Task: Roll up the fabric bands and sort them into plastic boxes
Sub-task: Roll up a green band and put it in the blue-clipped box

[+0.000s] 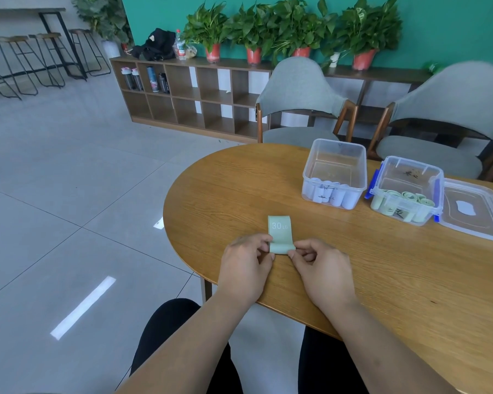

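Bright, even, diffuse light. Shadows on the table (pixel 382 265) are soft and faint, and the glossy floor (pixel 54 194) carries two hard white strip-shaped reflections (pixel 83 307). Centre is in focus: the print on the fabric band (pixel 280 233) I am holding reads cleanly. Wide-angle bowing grows toward the edges, and the far-right chair (pixel 461 103) is smeared and soft.
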`<state>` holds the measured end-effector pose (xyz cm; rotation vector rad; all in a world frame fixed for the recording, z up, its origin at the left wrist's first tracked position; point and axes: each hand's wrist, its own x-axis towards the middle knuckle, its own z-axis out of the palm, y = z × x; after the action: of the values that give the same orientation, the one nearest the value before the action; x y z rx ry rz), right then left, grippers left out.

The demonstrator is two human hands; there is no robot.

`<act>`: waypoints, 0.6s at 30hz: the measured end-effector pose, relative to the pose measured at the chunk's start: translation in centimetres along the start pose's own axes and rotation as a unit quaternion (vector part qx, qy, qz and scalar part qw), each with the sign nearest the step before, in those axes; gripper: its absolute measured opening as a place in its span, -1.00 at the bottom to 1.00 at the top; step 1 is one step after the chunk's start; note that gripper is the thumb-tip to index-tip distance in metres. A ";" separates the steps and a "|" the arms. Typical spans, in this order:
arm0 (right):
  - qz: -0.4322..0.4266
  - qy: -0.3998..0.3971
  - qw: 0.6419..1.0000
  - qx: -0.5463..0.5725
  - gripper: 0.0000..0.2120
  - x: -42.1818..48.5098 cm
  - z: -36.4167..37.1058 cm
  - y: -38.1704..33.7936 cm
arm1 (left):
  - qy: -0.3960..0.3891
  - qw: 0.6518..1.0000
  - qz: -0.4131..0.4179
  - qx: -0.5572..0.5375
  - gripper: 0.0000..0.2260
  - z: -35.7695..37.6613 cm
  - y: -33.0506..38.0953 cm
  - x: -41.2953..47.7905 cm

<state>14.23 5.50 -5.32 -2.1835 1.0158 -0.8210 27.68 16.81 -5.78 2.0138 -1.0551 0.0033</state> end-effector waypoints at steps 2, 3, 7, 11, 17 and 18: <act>-0.004 0.009 1.000 0.000 -0.87 -0.2 0.2 0.0 | 0.005 1.000 -0.002 0.000 -0.72 0.1 0.1 0.0; -0.005 0.012 1.000 -0.002 -0.85 -0.3 0.3 0.0 | 0.006 1.000 -0.003 0.002 -0.72 0.1 0.2 -0.1; -0.007 0.017 1.000 -0.011 -0.82 -0.4 0.3 0.1 | 0.007 1.000 -0.015 -0.006 -0.70 0.0 0.2 -0.2; 0.001 0.019 1.000 -0.010 -0.81 -0.6 0.3 0.2 | 0.047 0.997 -0.045 0.029 -0.71 0.5 1.2 -1.2; 0.021 0.012 1.000 0.019 -0.83 -0.5 0.2 0.3 | 0.084 0.990 -0.104 0.049 -0.70 1.5 2.3 -2.3; 0.024 0.012 0.999 0.021 -0.83 -0.5 0.1 0.3 | 0.081 0.990 -0.104 0.045 -0.70 1.5 2.3 -2.3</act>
<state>13.97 5.74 -5.74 -2.1113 1.0498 -0.8419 24.15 16.67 -6.05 2.1571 -0.7517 0.1030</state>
